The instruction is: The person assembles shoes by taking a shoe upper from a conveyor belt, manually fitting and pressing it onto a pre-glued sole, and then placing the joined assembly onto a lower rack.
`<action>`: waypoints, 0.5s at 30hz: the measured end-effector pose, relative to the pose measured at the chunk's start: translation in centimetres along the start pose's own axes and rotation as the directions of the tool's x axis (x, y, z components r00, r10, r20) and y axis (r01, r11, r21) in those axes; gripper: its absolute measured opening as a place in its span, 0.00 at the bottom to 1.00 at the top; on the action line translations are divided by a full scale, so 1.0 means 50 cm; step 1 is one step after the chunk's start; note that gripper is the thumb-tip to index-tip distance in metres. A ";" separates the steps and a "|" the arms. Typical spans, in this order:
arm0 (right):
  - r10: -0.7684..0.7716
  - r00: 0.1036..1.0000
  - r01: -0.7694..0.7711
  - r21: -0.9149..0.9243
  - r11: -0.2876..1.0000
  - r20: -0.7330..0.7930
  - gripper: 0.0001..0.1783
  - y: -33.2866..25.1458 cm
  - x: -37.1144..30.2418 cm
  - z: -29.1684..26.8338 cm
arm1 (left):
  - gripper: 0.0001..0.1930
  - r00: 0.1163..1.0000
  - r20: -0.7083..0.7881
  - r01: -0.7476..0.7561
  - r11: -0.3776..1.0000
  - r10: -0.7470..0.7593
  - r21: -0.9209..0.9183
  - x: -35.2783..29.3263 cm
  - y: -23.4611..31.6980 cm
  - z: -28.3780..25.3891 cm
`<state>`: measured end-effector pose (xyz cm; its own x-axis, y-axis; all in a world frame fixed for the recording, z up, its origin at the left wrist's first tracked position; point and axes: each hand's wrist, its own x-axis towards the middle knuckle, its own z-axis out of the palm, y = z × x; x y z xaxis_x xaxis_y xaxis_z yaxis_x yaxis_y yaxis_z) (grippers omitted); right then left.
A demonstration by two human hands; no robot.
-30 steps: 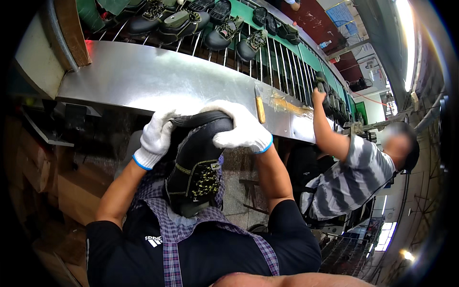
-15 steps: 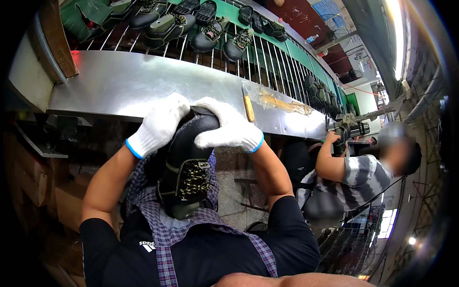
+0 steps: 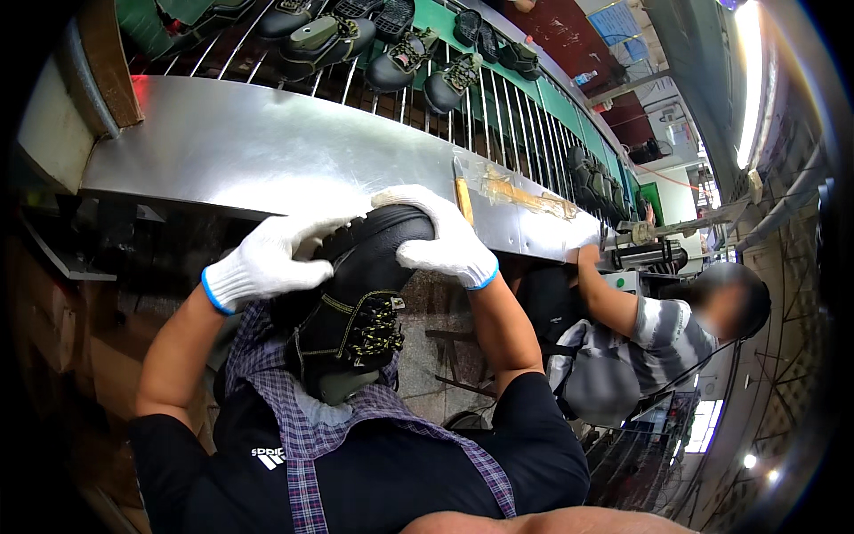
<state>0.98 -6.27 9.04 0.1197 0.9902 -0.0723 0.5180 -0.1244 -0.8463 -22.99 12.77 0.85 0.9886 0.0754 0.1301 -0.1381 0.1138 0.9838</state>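
A black work shoe [image 3: 342,316] with yellow stitching and black-and-yellow laces is held upright in front of my apron, toe end up near the bench edge. My left hand [image 3: 271,258], in a white knitted glove with a blue cuff, grips the toe end from the left, its thumb lying along the side. From the right my right hand [image 3: 445,236], gloved the same way, wraps its fingers over the toe with the thumb on the upper. A grey-green piece [image 3: 342,386] shows at the shoe's lower end. The palm sides of both hands are hidden.
A metal bench [image 3: 285,142] runs across ahead, with a knife [image 3: 463,194] and brown tape [image 3: 529,193] on it. Beyond lies a rack of metal rods [image 3: 503,125] bearing several black shoes [image 3: 452,82]. At right a person in a striped shirt [image 3: 663,343] sits at the bench.
The shoe has tilted, its toe shifting slightly right. My left hand has moved down and left along the shoe, its thumb now showing. The person at right has moved an arm toward the bench.
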 end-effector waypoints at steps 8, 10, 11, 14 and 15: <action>0.048 0.999 -0.048 -0.011 0.999 0.002 0.45 -0.013 0.009 -0.002 | 0.38 0.996 -0.088 -0.052 0.978 0.035 -0.201 -0.011 -0.024 0.023; 0.027 1.000 -0.027 -0.015 1.000 0.004 0.46 -0.011 0.006 -0.004 | 0.38 0.993 -0.075 0.080 0.986 -0.092 -0.145 -0.025 0.004 0.025; 0.016 1.000 -0.016 -0.016 1.000 0.005 0.46 -0.010 0.005 -0.004 | 0.38 0.993 -0.088 0.070 0.994 -0.078 -0.088 -0.027 0.017 0.025; 0.008 1.000 -0.008 0.011 1.000 -0.001 0.46 -0.011 0.005 -0.002 | 0.39 0.991 -0.131 0.010 0.998 -0.001 0.067 -0.041 0.023 0.038; 0.009 1.000 -0.009 0.014 1.000 -0.008 0.48 -0.003 0.004 0.003 | 0.39 0.987 -0.151 -0.040 0.993 0.056 0.112 -0.046 0.011 0.048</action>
<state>0.80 -6.05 9.07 0.1309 0.9885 -0.0755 0.5048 -0.1320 -0.8531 -25.22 10.30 1.40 0.9590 0.2302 0.1653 -0.1697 -0.0007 0.9855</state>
